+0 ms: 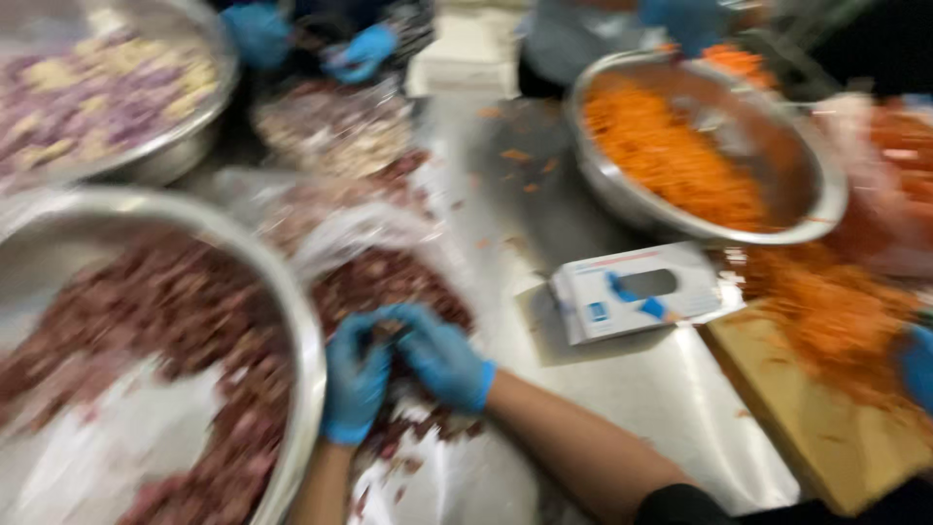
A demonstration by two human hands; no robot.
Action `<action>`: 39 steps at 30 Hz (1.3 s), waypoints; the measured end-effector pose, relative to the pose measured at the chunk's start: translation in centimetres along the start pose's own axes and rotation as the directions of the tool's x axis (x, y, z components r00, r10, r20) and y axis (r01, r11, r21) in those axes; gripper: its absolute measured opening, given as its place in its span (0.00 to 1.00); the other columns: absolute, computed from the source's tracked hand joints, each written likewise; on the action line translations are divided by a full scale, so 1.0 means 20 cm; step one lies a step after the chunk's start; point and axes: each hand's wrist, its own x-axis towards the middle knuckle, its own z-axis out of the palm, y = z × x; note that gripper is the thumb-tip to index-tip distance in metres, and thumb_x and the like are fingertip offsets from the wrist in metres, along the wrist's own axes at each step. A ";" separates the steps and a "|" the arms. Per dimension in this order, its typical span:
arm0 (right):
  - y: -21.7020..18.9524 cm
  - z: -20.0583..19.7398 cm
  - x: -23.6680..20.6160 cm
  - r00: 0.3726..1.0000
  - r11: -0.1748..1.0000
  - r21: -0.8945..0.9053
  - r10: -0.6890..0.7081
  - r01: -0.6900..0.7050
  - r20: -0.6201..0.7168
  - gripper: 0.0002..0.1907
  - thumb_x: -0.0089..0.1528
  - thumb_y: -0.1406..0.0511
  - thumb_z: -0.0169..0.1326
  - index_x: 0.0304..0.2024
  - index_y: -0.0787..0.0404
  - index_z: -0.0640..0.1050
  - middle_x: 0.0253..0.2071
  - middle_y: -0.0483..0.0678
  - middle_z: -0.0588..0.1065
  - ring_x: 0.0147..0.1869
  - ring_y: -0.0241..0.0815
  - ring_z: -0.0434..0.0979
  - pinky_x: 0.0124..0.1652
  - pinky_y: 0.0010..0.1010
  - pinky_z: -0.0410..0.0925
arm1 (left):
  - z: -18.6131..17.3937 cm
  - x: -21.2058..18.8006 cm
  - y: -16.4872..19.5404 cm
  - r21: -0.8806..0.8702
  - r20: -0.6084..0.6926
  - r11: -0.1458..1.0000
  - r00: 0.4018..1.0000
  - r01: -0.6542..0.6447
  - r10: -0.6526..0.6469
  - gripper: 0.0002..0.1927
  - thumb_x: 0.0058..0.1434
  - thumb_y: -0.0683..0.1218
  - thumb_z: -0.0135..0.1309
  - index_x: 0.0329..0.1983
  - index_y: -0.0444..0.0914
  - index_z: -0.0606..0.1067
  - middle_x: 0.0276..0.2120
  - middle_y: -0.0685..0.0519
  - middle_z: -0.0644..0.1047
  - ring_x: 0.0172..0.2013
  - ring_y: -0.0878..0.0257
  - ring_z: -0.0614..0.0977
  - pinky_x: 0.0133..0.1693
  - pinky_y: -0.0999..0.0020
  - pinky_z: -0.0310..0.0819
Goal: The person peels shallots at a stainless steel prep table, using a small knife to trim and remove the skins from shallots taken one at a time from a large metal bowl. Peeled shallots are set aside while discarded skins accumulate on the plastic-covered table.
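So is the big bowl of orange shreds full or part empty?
Part empty. In the orange-shred bowl the shreds are heaped on the left and near side, and bare steel shows on the right inner wall.

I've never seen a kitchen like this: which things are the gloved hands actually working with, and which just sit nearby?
In use:
left hand
right hand
clear bag of reddish-brown pieces
big steel bowl of the same

Nearby:
bowl of orange shreds
glove box
wooden board

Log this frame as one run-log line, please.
left hand: gloved, on clear bag of reddish chopped food | right hand: gloved, same bag | large metal bowl beside | frame blurred
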 end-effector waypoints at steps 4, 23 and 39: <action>0.08 -0.01 -0.04 0.998 0.991 0.118 0.063 -0.062 -0.007 0.18 0.74 0.62 0.40 0.64 0.61 0.68 0.53 0.50 0.75 0.54 0.41 0.77 0.55 0.32 0.71 | 0.04 -0.01 0.03 0.057 -0.002 0.998 0.999 0.036 -0.036 0.10 0.70 0.49 0.56 0.41 0.37 0.75 0.27 0.54 0.77 0.28 0.69 0.75 0.32 0.70 0.71; 0.12 -0.01 -0.05 0.809 0.519 0.699 0.569 -0.492 0.147 0.13 0.74 0.56 0.36 0.48 0.56 0.67 0.27 0.42 0.66 0.21 0.30 0.58 0.20 0.21 0.55 | 0.03 -0.01 0.16 0.079 0.179 0.997 0.984 -0.021 0.007 0.13 0.72 0.47 0.54 0.54 0.34 0.74 0.39 0.49 0.78 0.39 0.63 0.82 0.42 0.67 0.77; 0.14 0.04 -0.03 0.839 0.478 0.781 0.534 -0.402 0.106 0.13 0.75 0.55 0.38 0.50 0.55 0.69 0.28 0.43 0.67 0.20 0.32 0.59 0.19 0.22 0.56 | 0.04 0.01 0.06 0.163 -0.007 0.986 0.999 -0.029 0.031 0.09 0.66 0.46 0.59 0.39 0.35 0.78 0.32 0.50 0.79 0.33 0.62 0.81 0.38 0.67 0.76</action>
